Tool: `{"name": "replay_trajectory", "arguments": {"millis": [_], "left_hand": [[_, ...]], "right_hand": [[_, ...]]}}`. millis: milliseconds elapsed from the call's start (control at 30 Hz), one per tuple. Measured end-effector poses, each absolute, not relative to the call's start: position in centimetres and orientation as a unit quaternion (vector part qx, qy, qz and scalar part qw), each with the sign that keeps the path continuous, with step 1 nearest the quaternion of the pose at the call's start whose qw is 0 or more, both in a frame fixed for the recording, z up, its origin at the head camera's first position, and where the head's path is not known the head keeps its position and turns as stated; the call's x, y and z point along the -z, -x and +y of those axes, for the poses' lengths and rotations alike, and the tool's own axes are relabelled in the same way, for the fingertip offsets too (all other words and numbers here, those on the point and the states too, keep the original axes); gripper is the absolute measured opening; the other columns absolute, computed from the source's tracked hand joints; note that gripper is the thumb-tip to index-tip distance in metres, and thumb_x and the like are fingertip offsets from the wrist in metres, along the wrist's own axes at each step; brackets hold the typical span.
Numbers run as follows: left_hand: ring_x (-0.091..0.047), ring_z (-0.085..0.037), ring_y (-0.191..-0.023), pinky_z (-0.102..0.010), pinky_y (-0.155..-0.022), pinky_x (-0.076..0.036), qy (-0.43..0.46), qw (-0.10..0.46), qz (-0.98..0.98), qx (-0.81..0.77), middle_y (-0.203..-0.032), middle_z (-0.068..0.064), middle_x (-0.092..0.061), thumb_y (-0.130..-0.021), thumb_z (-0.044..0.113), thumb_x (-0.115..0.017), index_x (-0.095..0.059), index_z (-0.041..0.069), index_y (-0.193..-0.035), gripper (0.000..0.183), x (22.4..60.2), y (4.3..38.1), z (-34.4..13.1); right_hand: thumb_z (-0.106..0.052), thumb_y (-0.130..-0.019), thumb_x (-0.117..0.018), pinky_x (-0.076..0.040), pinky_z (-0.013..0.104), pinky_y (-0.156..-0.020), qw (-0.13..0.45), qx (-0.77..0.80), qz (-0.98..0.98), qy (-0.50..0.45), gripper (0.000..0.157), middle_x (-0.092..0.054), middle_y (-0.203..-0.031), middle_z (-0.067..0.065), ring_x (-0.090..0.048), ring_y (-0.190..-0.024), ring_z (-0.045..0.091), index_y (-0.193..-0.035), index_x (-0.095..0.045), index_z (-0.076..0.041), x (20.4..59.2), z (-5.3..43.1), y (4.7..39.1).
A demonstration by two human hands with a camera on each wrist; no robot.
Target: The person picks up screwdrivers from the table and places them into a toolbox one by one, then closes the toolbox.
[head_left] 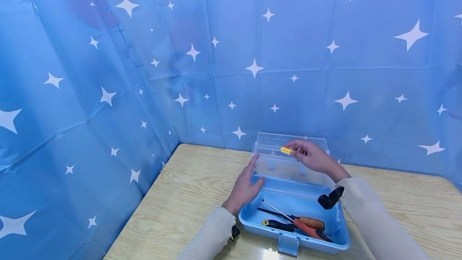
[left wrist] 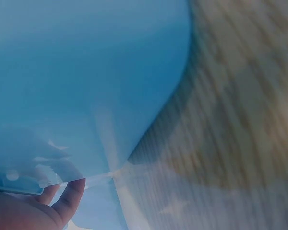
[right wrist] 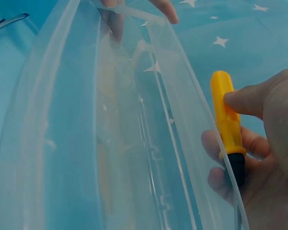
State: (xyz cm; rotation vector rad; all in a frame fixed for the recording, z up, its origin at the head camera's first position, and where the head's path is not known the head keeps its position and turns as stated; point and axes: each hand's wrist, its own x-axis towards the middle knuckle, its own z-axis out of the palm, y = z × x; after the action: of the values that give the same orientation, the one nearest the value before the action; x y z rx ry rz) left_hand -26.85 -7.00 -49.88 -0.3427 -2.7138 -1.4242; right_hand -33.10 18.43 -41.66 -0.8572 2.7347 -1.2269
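Observation:
My right hand (head_left: pixel 310 155) pinches a yellow-handled screwdriver (right wrist: pixel 224 103) between thumb and fingers, level with the raised clear lid (head_left: pixel 278 159). A black collar and a bit of metal shaft show below its handle in the right wrist view; the lid's edge crosses in front of some fingers. At the left end of the lid is my left hand (head_left: pixel 245 189), fingers fairly straight and thumb spread over the box's rim. The light blue toolbox (head_left: pixel 288 187) stands open below. Inside lie an orange-red screwdriver (head_left: pixel 306 228), a wooden-handled tool (head_left: pixel 312 223) and a black-and-yellow handle (head_left: pixel 278 225).
The toolbox sits on a wood-grain table (head_left: pixel 173 196), its front latch (head_left: pixel 288 244) hanging down. Behind the table hangs a blue curtain (head_left: pixel 223 71) with white stars. A second curtain side closes in along the left edge.

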Motion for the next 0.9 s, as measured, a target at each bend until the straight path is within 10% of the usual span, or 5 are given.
{"name": "replay_trajectory", "arguments": {"millis": [900], "left_hand": [[-0.045,-0.023,-0.139,-0.049,-0.109,-0.043,0.116,0.03,-0.878,0.464,-0.158,0.003,-0.036,-0.099,0.036,-0.055,-0.013,0.052,-0.153,0.071,49.63,26.55,-7.12]], "right_hand": [[-0.012,-0.099,-0.058,-0.051,0.032,-0.068,0.028,0.359,0.894,0.268,0.026,-0.063,-0.098,0.006,-0.055,-0.084,0.02,-0.124,-0.065,-0.01,42.4,18.25,32.56]]}}
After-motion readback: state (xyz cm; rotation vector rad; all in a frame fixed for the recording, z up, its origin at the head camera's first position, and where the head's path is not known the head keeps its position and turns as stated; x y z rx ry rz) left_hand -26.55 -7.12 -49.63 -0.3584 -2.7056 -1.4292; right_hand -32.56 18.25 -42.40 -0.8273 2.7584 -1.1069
